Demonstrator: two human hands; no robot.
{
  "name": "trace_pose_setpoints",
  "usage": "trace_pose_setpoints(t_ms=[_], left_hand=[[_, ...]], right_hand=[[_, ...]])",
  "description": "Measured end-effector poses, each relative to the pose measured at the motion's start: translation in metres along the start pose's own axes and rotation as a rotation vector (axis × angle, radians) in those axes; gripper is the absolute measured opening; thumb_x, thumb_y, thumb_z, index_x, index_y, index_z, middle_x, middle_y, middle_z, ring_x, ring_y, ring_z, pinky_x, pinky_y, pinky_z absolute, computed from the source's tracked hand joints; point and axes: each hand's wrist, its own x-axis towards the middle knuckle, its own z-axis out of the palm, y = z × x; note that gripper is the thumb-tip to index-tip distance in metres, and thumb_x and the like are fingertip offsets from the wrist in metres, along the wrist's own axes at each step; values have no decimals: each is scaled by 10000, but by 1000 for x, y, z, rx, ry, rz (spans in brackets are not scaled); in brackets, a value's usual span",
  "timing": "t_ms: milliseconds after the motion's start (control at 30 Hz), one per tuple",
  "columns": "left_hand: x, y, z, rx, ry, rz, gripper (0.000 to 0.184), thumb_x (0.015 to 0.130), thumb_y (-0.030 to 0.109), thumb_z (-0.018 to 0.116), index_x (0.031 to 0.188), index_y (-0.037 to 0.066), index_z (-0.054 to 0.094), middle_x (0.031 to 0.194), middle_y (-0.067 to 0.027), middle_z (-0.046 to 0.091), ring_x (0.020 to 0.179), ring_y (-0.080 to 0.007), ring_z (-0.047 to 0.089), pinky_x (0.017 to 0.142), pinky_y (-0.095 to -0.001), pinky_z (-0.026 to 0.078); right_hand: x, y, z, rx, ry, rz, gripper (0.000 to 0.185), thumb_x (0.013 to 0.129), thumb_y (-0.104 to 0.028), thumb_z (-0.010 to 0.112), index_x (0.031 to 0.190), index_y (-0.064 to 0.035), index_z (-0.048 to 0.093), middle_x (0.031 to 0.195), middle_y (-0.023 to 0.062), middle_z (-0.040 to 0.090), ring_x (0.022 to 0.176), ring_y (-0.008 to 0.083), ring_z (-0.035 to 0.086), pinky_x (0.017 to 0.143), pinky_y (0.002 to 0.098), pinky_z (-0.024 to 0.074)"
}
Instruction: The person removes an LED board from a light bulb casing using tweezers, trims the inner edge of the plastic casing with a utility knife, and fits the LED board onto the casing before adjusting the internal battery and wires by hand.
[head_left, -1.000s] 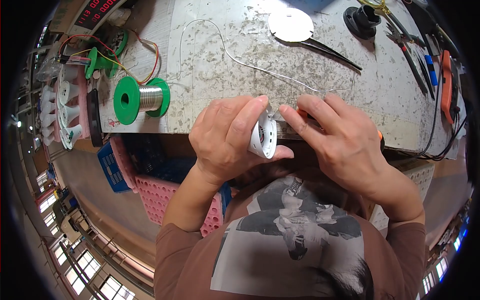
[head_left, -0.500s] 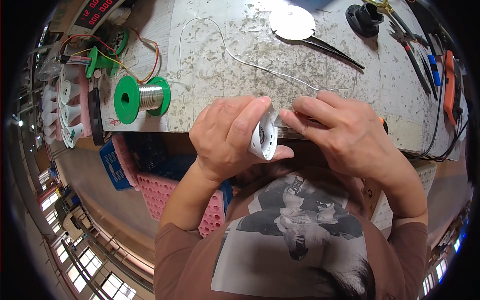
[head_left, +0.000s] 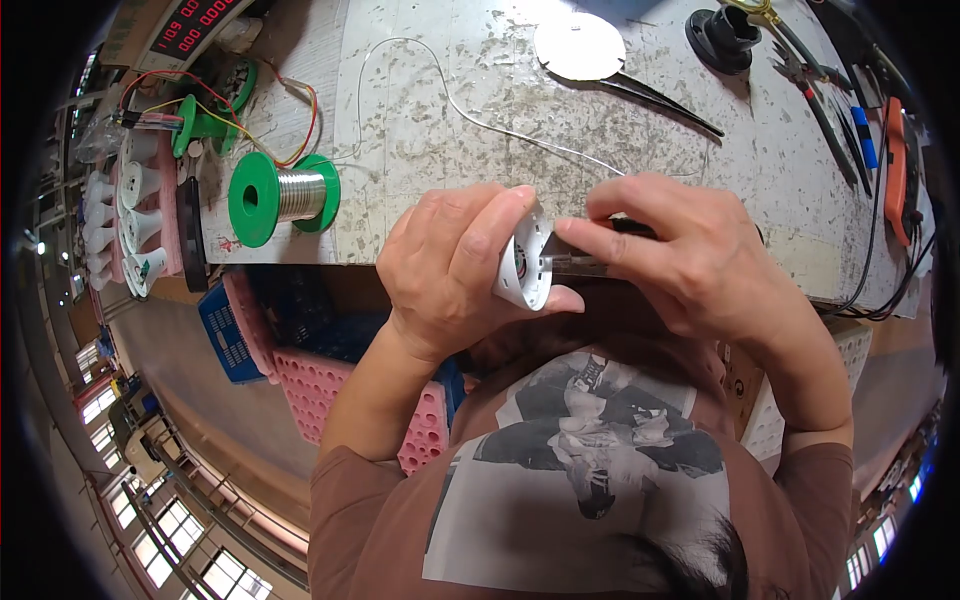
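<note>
So compared with half a second ago, the right hand (head_left: 690,245) has shifted a bit and the slim tool (head_left: 572,261) under it now shows, running across to the mouth of the white cup (head_left: 537,283). The cup's up slightly too, with more of its inside showing. Left hand (head_left: 438,265) is wrapped snugly around the cup, thumb underneath, just off the near edge of the bench (head_left: 450,165).

Key bit is the lineup: the cup's long axis runs roughly sideways, its open end facing the right hand, which is the nearer one to that opening. Right fingers look curled closed on the tool, fingertips just right of the rim. Can't tell if the tip touches anything in there. Solder spool (head_left: 252,200) sits well off to the left.
</note>
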Motion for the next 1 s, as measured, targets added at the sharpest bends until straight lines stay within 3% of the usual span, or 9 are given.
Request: trace_pose_setpoints(t_ms=[233, 300, 533, 833, 900, 1000], left_hand=[[-3, 0, 4, 15, 23, 0, 955, 719, 767, 801, 1305, 55, 554, 1019, -128, 703, 825, -300, 699, 677, -396, 586], [-3, 0, 8, -17, 105, -5, 831, 770, 679, 806, 1327, 100, 597, 1036, -82, 689, 798, -266, 666, 652, -372, 540], [-2, -1, 8, -35, 108, -10, 827, 773, 677, 805, 1327, 98, 602, 1030, -84, 690, 801, -267, 666, 655, -373, 538], [-1, -1, 5, -52, 91, -15, 847, 757, 693, 807, 1308, 79, 617, 1019, -91, 698, 809, -273, 678, 663, -374, 542], [0, -2, 4, 40, 42, 26, 984, 745, 809, 745, 1308, 25, 553, 987, -135, 712, 788, -303, 705, 666, -390, 588], [-3, -3, 7, 57, 90, 68, 958, 757, 790, 759, 1294, 22, 562, 969, -128, 715, 779, -289, 707, 654, -380, 584]], right_hand=[[-3, -6, 3, -118, 48, 106, 429, 802, -82, 692, 1230, -96, 725, 1115, 45, 651, 940, 231, 669, 694, 354, 565], [-5, -8, 3, -175, 51, 122, 427, 804, -86, 687, 1229, -89, 727, 1117, 45, 650, 940, 229, 664, 690, 355, 564], [-3, -13, 2, -144, 2, 137, 486, 776, -63, 682, 1261, -84, 721, 1094, 71, 643, 879, 250, 652, 685, 368, 559], [0, -9, 3, -187, 0, 63, 398, 791, -92, 696, 1186, -61, 732, 1048, 9, 612, 874, 197, 619, 650, 339, 542], [1, -5, 0, -156, -10, 39, 393, 791, -87, 699, 1182, -61, 734, 1040, 4, 609, 874, 196, 620, 650, 340, 541], [5, -3, -5, -138, -71, 27, 387, 794, -77, 703, 1179, -60, 737, 1034, 7, 614, 876, 195, 628, 659, 343, 547]])
